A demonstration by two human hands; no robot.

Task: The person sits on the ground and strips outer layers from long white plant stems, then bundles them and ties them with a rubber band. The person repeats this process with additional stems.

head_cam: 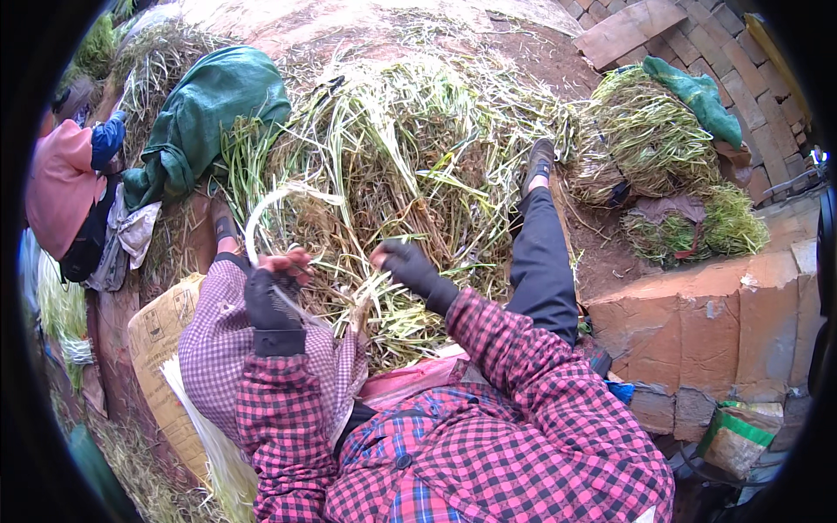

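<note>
My left hand (pixel 280 291), in a dark fingerless glove, grips a long pale plant stalk (pixel 252 225). The stalk arches up from the fingers, and its white end trails down past the wrist. To its right, my right hand (pixel 412 265), gloved the same way, is held over the heap with its fingers curled; whether they pinch anything is hidden. Between my outspread legs lies a big heap of green and straw-coloured stalks (pixel 392 157), with dry brown leaves among them. Loose pale green leaves (pixel 399 333) lie just below my right hand.
Tied bundles of stalks (pixel 657 134) stand at the right beside a cardboard-covered ledge (pixel 680 333). A green woven sack (pixel 216 111) covers something at upper left, near another person in a pink top (pixel 62 183). White-stemmed stalks (pixel 222 451) lean on a yellow sack (pixel 157 372) by my left leg.
</note>
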